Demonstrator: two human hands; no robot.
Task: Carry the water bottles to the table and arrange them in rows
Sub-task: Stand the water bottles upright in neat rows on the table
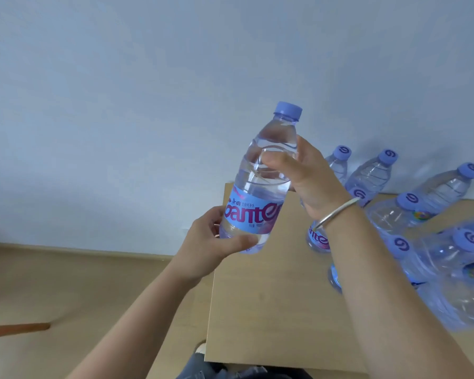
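Two hands hold one water bottle [260,176] above the surface [271,310]; left hand [211,242] fingers clamped on its base; right hand [307,176] fingers clamped on its shoulder.

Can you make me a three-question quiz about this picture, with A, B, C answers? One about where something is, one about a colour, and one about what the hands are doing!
1. Where do the other water bottles stand?
A. On the floor
B. On the right part of the table
C. On a chair

2. What colour is the cap of the held bottle?
A. Light purple-blue
B. Red
C. Green

3. How is the bottle held?
A. By one hand only
B. By no hand, it stands on the table
C. By both hands, in the air

Answers:
1 B: they are grouped on the tabletop at the right, near the wall.
2 A: the cap matches the pale purple-blue caps of the others.
3 C: the left hand grips its bottom and the right hand grips its upper part, above the table.
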